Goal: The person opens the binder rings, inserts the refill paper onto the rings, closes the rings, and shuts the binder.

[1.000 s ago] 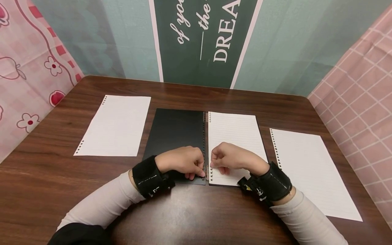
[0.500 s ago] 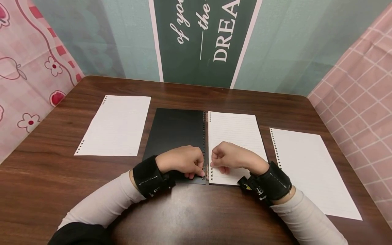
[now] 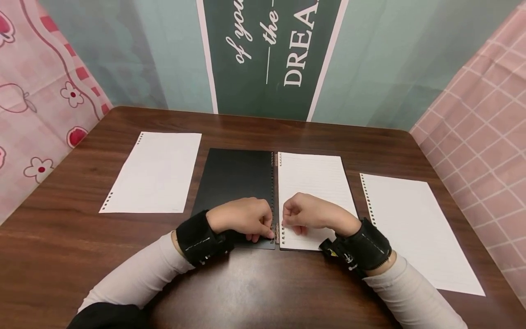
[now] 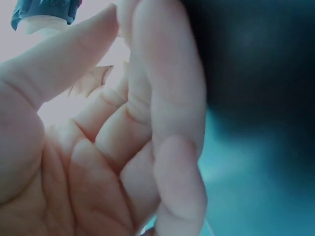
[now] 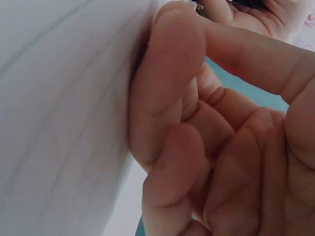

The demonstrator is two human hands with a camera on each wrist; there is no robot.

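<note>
A black ring binder (image 3: pixel 236 176) lies open on the brown table, its left cover bare. Lined punched paper (image 3: pixel 312 176) covers the right side. At the lower end of the spine, clear rings (image 3: pixel 277 234) show between the two hands. My left hand (image 3: pixel 242 215) bends over the black cover, thumb and forefinger pinching at the spine's left side. Opposite it, my right hand (image 3: pixel 318 211) has curled fingers resting on the lined paper and pinches at the punched edge by the rings. Close up, the right wrist view shows its curled fingers (image 5: pixel 167 64) against the page; the fingertips' contact is hidden.
One loose punched sheet (image 3: pixel 154 176) lies left of the binder, another (image 3: pixel 415 228) to the right, partly under the right forearm. Behind the table (image 3: pixel 255 292) hangs a green cloth (image 3: pixel 275 68) with lettering. Pink patterned cloths flank both sides.
The head view has tipped slightly, so the table sits a little lower in it. Both hands stay in the same place at the lower spine.
</note>
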